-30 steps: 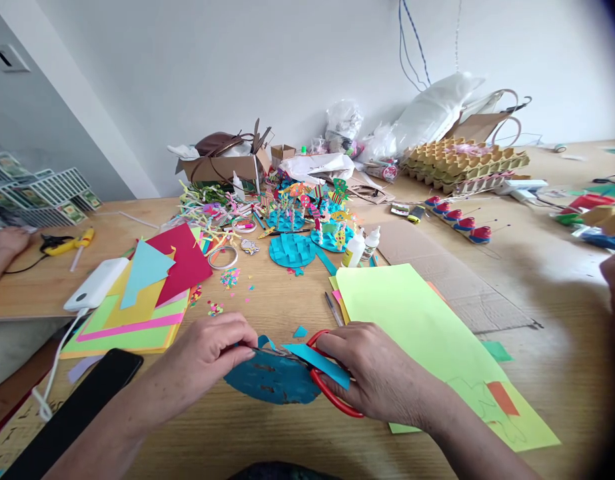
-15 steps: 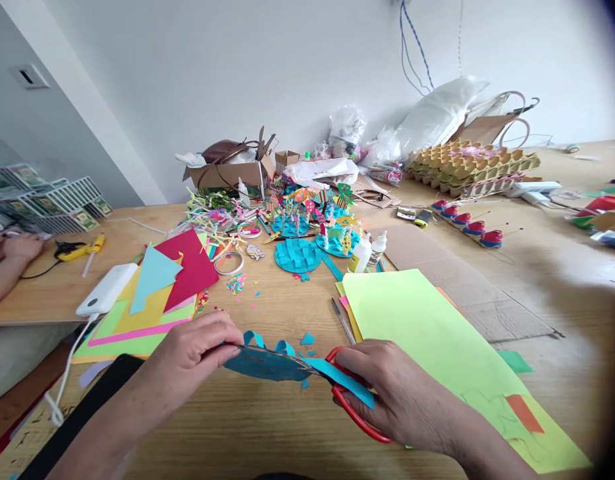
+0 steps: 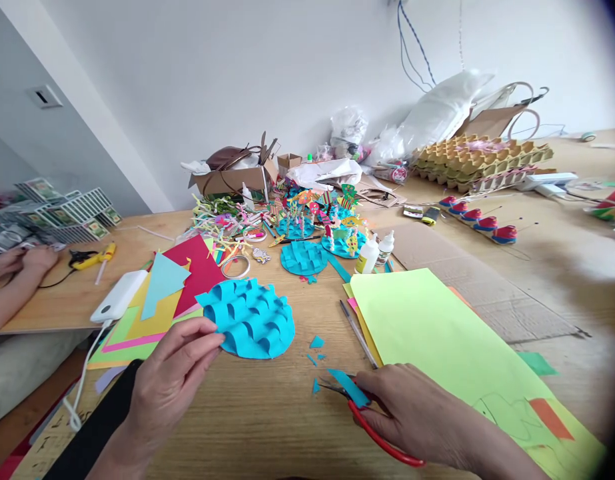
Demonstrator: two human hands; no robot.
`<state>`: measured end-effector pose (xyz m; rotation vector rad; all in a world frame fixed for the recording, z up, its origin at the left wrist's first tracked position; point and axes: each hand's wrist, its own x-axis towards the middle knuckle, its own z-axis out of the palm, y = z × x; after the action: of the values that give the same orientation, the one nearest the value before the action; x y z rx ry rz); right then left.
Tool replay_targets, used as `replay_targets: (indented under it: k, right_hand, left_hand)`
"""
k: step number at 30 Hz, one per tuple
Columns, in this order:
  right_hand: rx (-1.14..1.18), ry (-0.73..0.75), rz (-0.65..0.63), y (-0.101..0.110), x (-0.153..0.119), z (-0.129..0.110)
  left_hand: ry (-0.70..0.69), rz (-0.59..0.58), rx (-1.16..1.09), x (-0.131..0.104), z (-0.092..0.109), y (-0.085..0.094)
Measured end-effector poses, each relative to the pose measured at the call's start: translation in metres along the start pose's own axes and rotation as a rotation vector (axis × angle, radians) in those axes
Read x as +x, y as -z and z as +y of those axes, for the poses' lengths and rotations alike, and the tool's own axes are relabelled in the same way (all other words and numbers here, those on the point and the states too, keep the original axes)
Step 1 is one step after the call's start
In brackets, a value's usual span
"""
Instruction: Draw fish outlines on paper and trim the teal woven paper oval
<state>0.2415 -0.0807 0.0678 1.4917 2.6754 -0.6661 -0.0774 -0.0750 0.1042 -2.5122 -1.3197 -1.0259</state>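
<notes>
Pinched at its left edge by my left hand (image 3: 174,363) is a round blue paper disc (image 3: 254,319), tilted so that its rows of curled paper waves face me. My right hand (image 3: 400,410) grips red-handled scissors (image 3: 382,440), their blades pointing left, low over the table. A strip of blue paper (image 3: 347,387) lies along the scissors, held at my right fingers. Small blue paper scraps (image 3: 316,343) are scattered on the wood between my hands.
Yellow-green paper sheets (image 3: 437,320) and a pen (image 3: 358,333) lie right. Glue bottles (image 3: 368,256), another wavy blue disc (image 3: 304,259) and decorated discs stand beyond. Coloured papers (image 3: 197,267) lie left, near a power bank (image 3: 120,295). Another person's hands (image 3: 37,260) are far left, by a yellow glue gun (image 3: 94,257).
My left hand has raised and turned the disc, so its waves now show instead of its edge. The scissors have come away from it, down and right, with the blue strip.
</notes>
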Motion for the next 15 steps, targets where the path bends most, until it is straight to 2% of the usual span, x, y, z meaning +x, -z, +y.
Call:
replay_targets:
  k: [4,8,15]
  right_hand:
    - [0.024,-0.044,-0.016,-0.001,-0.002,0.001]
    - [0.073,-0.061,-0.051,-0.002,-0.004,0.004]
    - [0.205,-0.053,-0.071,-0.005,-0.005,-0.001]
  left_hand:
    - [0.063,0.125,0.016,-0.003,-0.003,-0.007]
    - [0.029,0.263,0.034,-0.007,-0.01,-0.014]
    - [0.015,0.275,0.014,-0.009,-0.008,-0.02]
